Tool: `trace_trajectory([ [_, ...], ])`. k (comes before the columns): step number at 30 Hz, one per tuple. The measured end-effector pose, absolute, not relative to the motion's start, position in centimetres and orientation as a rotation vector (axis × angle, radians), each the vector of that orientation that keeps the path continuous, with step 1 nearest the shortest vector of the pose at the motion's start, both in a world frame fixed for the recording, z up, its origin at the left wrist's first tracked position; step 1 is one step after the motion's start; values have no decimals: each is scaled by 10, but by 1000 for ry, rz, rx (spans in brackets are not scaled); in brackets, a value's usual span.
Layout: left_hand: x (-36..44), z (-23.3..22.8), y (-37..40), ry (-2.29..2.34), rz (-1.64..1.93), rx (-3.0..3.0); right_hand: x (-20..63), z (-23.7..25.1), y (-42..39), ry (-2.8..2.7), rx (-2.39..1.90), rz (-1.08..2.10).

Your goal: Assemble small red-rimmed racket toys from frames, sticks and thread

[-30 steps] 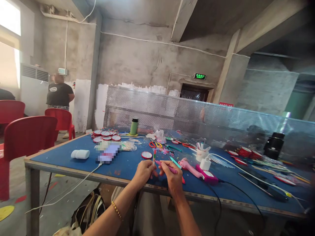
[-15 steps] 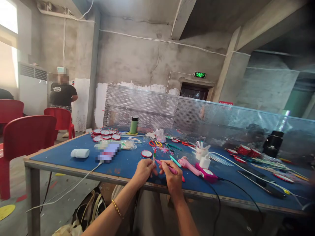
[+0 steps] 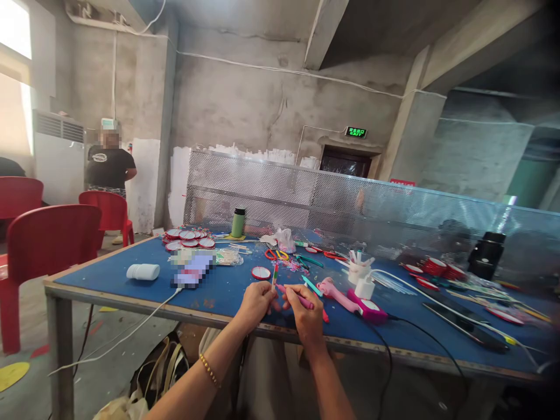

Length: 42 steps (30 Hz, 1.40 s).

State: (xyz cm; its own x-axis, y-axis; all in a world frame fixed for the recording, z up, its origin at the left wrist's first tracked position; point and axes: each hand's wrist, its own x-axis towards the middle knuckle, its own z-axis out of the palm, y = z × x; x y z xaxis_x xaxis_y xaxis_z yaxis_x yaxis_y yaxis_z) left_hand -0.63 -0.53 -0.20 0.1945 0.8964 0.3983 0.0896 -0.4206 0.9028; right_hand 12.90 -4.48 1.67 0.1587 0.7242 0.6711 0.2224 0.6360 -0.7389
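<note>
Up close in the head view, both hands meet over the near edge of the blue table, just right of its middle: the left hand has its fingers curled in, thumb and fingertips pinched on the lower end of a thin striped stick that stands nearly upright, while the right hand is closed around a pink pen that lies slanted across its fingers, tip pointing toward the left hand. A gold bracelet sits on the left wrist. Just beyond the hands, toward the middle of the table, lie a round red-rimmed disc, orange-handled scissors and a teal stick. Right of the right hand a pink glue gun rests on the table, its black cord running off over the near edge, with a white cup of sticks behind it. Toward the far left corner is a stack of red-rimmed discs, with a green bottle by the far edge and a white bottle lying on its side near the left edge. A perforated metal screen stands along the far edge. Left of the table are red chairs, and beyond them a person in a black shirt stands by the wall
</note>
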Motion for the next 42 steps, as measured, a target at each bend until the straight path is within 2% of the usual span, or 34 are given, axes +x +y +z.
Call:
trace_trajectory([
  [42, -7, -2, -6, 971, 1302, 1744, 128, 16, -45, -1412, -845, 407],
])
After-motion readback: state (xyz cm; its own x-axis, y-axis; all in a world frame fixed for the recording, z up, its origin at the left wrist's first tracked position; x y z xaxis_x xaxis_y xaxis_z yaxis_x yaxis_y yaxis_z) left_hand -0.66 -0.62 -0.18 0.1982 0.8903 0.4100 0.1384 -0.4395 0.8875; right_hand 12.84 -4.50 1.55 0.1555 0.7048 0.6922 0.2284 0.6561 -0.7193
